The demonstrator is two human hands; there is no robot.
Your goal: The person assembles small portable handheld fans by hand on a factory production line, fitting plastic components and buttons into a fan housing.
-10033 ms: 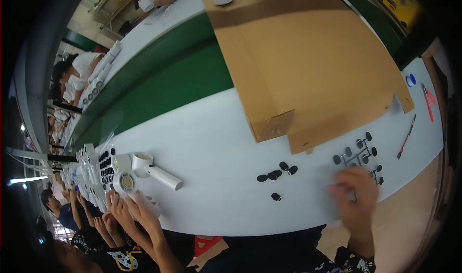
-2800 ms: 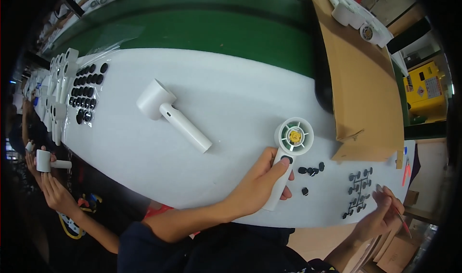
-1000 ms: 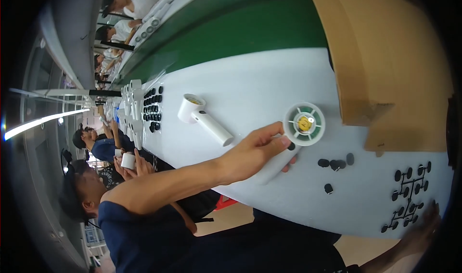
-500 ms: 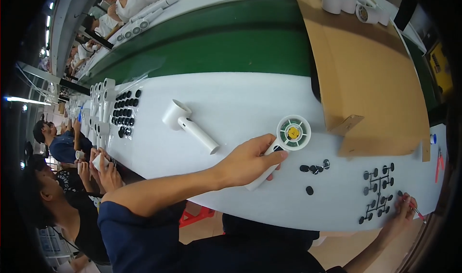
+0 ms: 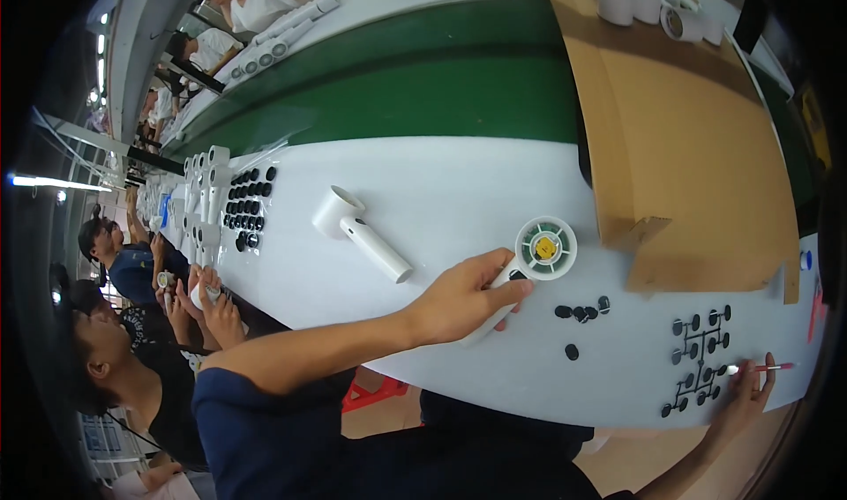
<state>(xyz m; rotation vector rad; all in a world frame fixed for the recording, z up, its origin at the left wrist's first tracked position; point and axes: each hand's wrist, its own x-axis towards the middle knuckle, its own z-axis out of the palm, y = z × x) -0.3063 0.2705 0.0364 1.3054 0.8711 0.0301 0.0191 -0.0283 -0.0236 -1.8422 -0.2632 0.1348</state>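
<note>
My left hand (image 5: 468, 295) is closed around the handle of a white handheld fan (image 5: 575, 251). The round head faces up, showing spokes, green parts and a yellow centre. At the right, my right hand (image 5: 748, 392) pinches a thin pen-like tool (image 5: 776, 367) with a red shaft and a whitish tip; its exact kind is unclear. That tip is beside a branched frame of black discs (image 5: 700, 350). Between the two hands lie several loose black discs (image 5: 579, 313), and one more black disc (image 5: 572, 352) lies nearer me.
Another white fan (image 5: 378, 249) lies on the white table (image 5: 441, 178). Rows of black round parts (image 5: 247, 207) and white fan bodies (image 5: 210, 182) stand left. A cardboard sheet (image 5: 688, 147) covers the right back, beside a green belt (image 5: 423, 68). Co-workers (image 5: 132, 350) sit at left.
My right hand has turned the pen-like tool, so its whitish tip now points left at the disc frame. My left hand still holds the fan; the whole view has shifted slightly.
</note>
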